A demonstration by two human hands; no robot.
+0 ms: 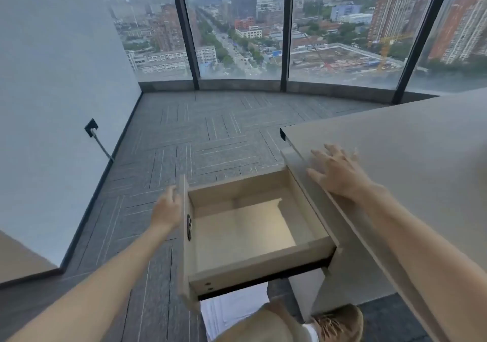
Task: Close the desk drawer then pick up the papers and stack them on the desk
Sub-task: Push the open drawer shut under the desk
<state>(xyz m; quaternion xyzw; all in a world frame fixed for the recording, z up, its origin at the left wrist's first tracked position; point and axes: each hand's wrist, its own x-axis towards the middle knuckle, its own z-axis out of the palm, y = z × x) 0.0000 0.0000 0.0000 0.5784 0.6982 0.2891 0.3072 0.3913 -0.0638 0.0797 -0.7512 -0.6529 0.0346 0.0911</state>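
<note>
Wood drawer [245,225] wide open, empty. Left hand [167,207] open against its front; right hand [338,174] flat, open on desk [421,141]. Hard shove risks pinching fingers.

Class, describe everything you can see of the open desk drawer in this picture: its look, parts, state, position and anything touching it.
The pale wooden desk drawer is pulled far out from the side of the light grey desk, hanging over the grey carpet. It is a shallow open box with a bare, empty bottom, light wood walls and a taller front panel carrying a small dark lock fitting on its inner face. Two screw holes show on its near wall. The left hand rests against the front panel's outer face. White papers lie on the floor beneath it.
</note>
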